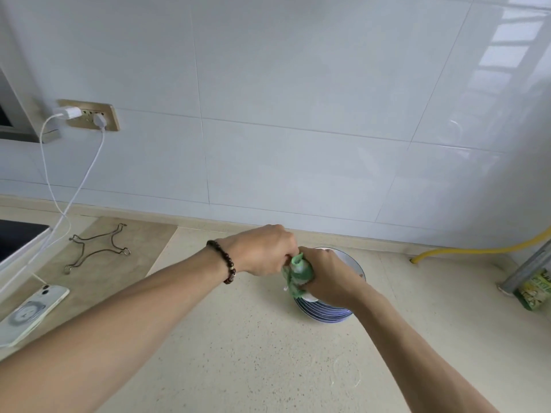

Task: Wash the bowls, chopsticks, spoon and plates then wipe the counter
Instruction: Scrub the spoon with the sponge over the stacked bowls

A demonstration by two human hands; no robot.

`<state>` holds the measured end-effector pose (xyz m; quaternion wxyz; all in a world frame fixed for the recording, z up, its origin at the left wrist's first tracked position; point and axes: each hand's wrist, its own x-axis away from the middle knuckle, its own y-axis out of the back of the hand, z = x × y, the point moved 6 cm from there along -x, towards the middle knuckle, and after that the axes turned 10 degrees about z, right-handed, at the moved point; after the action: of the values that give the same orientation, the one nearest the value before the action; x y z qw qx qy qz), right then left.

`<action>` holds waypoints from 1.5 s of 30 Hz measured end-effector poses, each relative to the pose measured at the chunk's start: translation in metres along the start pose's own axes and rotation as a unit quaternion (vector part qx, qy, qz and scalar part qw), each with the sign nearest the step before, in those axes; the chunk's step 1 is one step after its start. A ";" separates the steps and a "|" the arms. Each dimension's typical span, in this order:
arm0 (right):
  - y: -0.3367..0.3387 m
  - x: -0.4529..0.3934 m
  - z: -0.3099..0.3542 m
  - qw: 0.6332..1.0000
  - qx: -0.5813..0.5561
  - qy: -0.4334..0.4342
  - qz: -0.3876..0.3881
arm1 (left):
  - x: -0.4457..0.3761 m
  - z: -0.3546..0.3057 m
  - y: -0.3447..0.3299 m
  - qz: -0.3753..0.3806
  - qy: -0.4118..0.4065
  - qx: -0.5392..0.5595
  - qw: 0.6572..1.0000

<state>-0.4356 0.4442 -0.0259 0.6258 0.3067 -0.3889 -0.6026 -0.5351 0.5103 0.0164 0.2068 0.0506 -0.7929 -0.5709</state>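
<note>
both hands (pixel 298 263) gripping green cloth (pixel 296 271), above bowls (pixel 328 311)

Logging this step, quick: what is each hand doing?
Left hand: grips the green cloth.
Right hand: grips the same cloth.

A stack of plates (pixel 323 311) is sitting on the bench (pixel 238 338), a wire trivet (pixel 97 247) and phone (pixel 32 312) lying well left of it.
</note>
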 end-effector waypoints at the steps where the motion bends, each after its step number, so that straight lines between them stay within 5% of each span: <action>1: 0.001 -0.002 0.004 1.000 0.016 0.011 0.001 | 0.000 -0.001 -0.001 -0.010 -0.011 -0.014 1.000; 7: 0.031 0.017 -0.025 0.978 -0.165 0.017 -0.127 | 0.013 0.006 -0.001 -0.155 -0.054 0.140 0.976; 12: 0.034 0.019 -0.035 0.880 -0.345 -0.045 -0.323 | 0.012 0.009 -0.023 -0.250 0.051 0.327 0.910; 14: 0.032 0.017 -0.031 0.877 -0.370 -0.054 -0.303 | 0.010 0.013 -0.023 -0.245 0.060 0.316 0.915; 15: 0.033 0.014 -0.027 0.909 -0.331 -0.046 -0.247 | 0.010 0.013 -0.020 -0.221 0.049 0.298 0.927; 17: 0.034 0.010 -0.012 0.983 -0.162 -0.036 -0.079 | 0.014 0.013 -0.012 -0.152 0.016 0.248 0.957; 20: 0.033 0.011 -0.001 0.997 -0.005 -0.043 0.068 | 0.018 0.010 -0.011 -0.110 -0.015 0.178 0.978; 22: 0.045 0.010 -0.004 0.998 -0.050 -0.037 0.010 | 0.020 0.011 -0.009 -0.155 -0.007 0.214 0.965; 24: 0.060 0.012 -0.011 0.982 -0.134 -0.030 -0.129 | 0.024 0.013 -0.007 -0.232 0.010 0.277 0.932; 26: 0.066 0.016 -0.015 0.935 -0.223 -0.049 -0.273 | 0.021 0.011 -0.008 -0.283 0.031 0.332 0.899; 28: 0.052 0.018 -0.020 0.833 -0.377 -0.114 -0.390 | 0.012 0.001 -0.015 -0.324 0.054 0.364 0.872; 30: 0.015 0.009 -0.015 0.690 -0.585 -0.146 -0.400 | 0.001 -0.006 -0.025 -0.354 0.089 0.384 0.848; 31: -0.001 0.003 -0.006 0.648 -0.649 -0.145 -0.371 | -0.002 -0.005 -0.027 -0.368 0.104 0.392 0.837; 35: 0.004 -0.003 0.001 0.697 -0.646 -0.110 -0.291 | 0.004 0.004 -0.022 -0.383 0.085 0.375 0.840; 38: 0.020 0.000 -0.008 0.669 -0.669 -0.083 -0.314 | 0.010 -0.003 -0.021 -0.382 0.056 0.346 0.855; 41: 0.002 -0.006 0.016 0.675 -0.695 -0.060 -0.240 | 0.010 -0.003 -0.018 -0.387 0.064 0.339 0.855; 45: -0.003 0.001 -0.006 0.752 -0.603 -0.069 -0.258 | 0.010 0.000 -0.013 -0.255 0.080 0.154 0.951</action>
<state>-0.4319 0.4429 -0.0311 0.4735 -0.0882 0.1072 -0.8698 -0.5459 0.5025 0.0075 0.1068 0.3275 -0.8130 -0.4694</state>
